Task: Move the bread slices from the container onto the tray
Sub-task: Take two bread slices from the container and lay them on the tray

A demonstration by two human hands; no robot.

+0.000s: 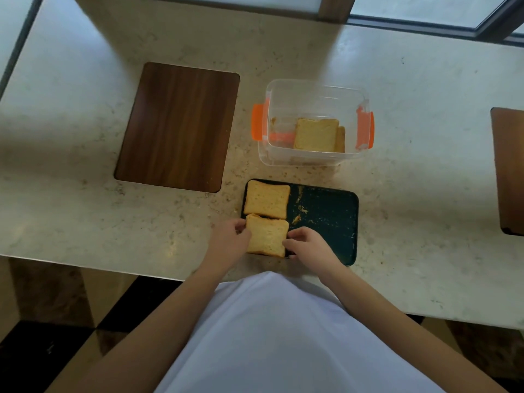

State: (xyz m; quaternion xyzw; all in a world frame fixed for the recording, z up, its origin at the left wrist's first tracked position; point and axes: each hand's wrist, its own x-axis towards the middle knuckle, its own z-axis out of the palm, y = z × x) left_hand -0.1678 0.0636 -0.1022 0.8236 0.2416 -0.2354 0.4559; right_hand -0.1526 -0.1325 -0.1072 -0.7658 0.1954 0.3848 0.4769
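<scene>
A dark green tray [329, 219] lies at the table's near edge, dusted with crumbs. One bread slice [266, 198] rests flat in its far left corner. A second slice [266, 236] sits just in front of it, held at both sides: my left hand [230, 241] grips its left edge and my right hand [307, 244] pinches its right edge. Behind the tray stands a clear plastic container [312, 89] with orange clips. Inside it, more bread slices [316, 135] lean upright at the right side.
A wooden board [178, 126] lies to the left of the container. Another wooden board [509, 171] shows at the right frame edge. The pale stone table [85, 217] ends just in front of the tray, with my white shirt below it.
</scene>
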